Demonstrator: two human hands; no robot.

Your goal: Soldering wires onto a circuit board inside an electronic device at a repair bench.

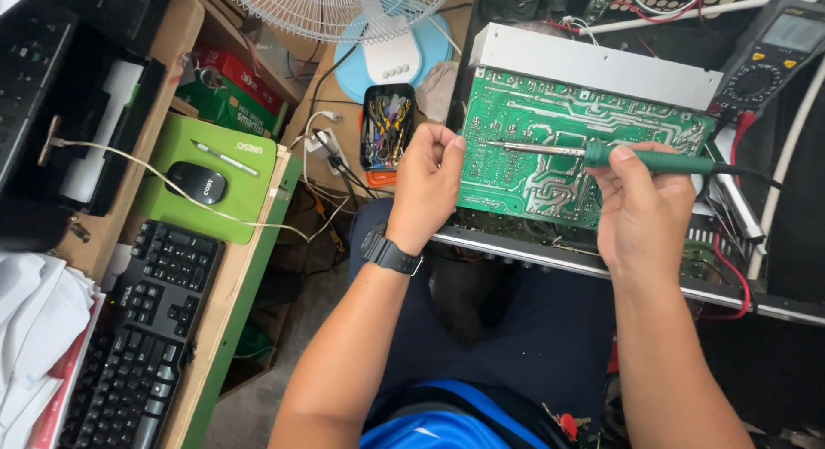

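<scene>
Right hand (640, 210) is clamped on a green-handled soldering iron (601, 155), its tip resting on the green circuit board (550, 148). Left hand (427, 184), fingers curled together, grips the board's left edge above the lap.

Wooden bench (225, 301) at left: black keyboard (137, 346), green mouse pad (245, 200) with black mouse (195, 183) and pen (223, 158), white papers (30, 329).

Right hand (640, 210) grips green soldering iron (653, 161), tip lying over green circuit board (559, 148). Left hand (427, 184) pinches board's left edge. Multimeter (769, 58) top right; keyboard (142, 329), mouse (195, 183) on left tabletop (215, 329).
</scene>
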